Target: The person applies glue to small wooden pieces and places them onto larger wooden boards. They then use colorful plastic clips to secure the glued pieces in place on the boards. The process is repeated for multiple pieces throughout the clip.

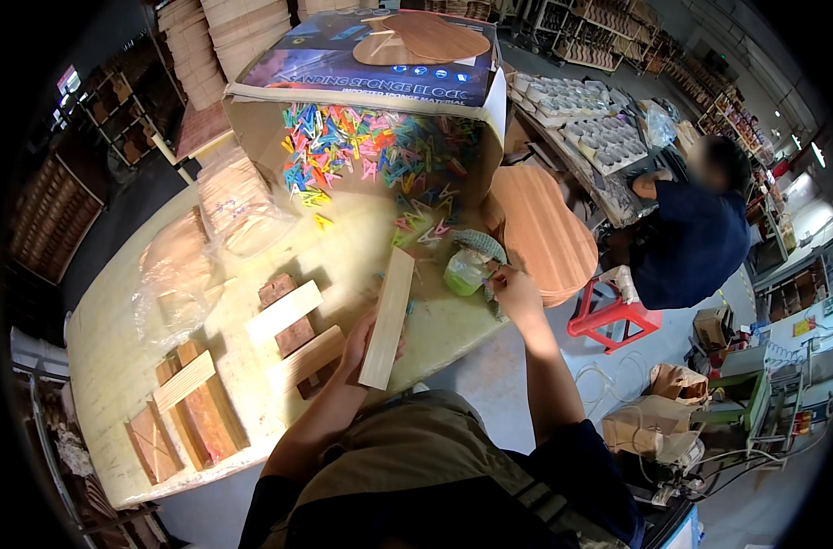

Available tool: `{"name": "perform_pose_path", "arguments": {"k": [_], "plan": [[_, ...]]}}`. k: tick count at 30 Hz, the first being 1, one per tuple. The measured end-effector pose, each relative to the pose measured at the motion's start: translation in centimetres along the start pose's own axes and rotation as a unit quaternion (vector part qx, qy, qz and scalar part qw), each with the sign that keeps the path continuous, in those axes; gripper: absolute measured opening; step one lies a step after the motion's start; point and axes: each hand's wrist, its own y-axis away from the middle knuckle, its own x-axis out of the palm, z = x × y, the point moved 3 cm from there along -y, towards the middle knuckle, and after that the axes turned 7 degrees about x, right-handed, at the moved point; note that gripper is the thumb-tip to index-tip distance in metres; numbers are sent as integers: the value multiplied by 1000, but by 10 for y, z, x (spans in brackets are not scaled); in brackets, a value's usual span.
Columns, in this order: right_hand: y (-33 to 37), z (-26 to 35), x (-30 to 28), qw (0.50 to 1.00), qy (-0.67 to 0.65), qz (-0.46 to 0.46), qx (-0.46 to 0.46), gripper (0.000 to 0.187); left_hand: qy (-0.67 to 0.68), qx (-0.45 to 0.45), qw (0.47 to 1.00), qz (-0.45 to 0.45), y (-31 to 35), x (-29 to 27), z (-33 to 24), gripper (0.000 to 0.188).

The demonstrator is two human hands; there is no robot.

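My left hand [360, 340] is closed around a long, pale wooden strip [388, 318], which it holds tilted over the front of the table. To the right, my right hand [515, 295] has its fingers pinched together beside a small translucent cup with green in it [465, 273]. Whatever those fingers hold is too small to make out. A speckled grey-green cloth or sponge [479, 243] lies against the cup's top. Just left of my left hand, another pale wooden strip [308, 358] rests across a dark block.
A cardboard box [252, 123] of colourful clothespins [343, 146] stands at the back, spilling some onto the table [114, 302]. Guitar-shaped wood panels [542, 229] lean at its right. Plastic-wrapped wood [238, 201] and wooden blocks [197, 403] lie left. A person [695, 229] sits beyond a red stool [618, 316].
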Motion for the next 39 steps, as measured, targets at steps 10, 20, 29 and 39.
{"name": "perform_pose_path", "arguments": {"k": [10, 20, 29, 39], "plan": [[11, -26, 6, 922, -333, 142, 136, 23, 93, -53, 992, 60, -12, 20, 6, 48], [107, 69, -12, 928, -17, -203, -312, 19, 157, -32, 986, 46, 6, 70, -8, 47], [50, 21, -23, 976, -36, -198, -84, 16, 118, -59, 990, 55, 31, 69, -8, 43], [2, 27, 1, 944, 325, -20, -57, 23, 99, 2, 995, 2, 44, 52, -7, 40]]}}
